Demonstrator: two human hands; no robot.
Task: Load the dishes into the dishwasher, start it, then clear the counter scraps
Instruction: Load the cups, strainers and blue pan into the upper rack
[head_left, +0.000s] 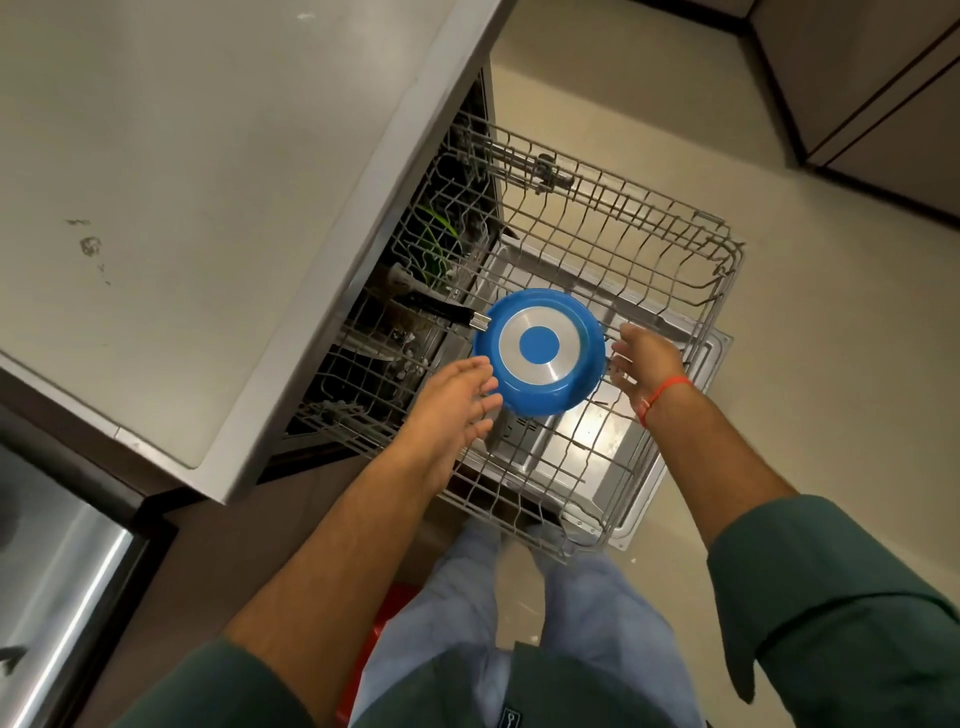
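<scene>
A blue pan lies upside down on the pulled-out upper rack of the open dishwasher, its silver base ring facing up and its black handle pointing left toward the machine. My left hand reaches to the pan's near-left rim with straight fingers touching it. On the other side, my right hand, with a red thread round the wrist, sits against the pan's right rim with fingers spread downward. Neither hand clearly wraps the pan.
The grey counter overhangs the dishwasher on the left and carries a few small scraps. The open dishwasher door lies below the rack. Dark dishes and something green sit deeper inside. A red object stands on the floor by my legs.
</scene>
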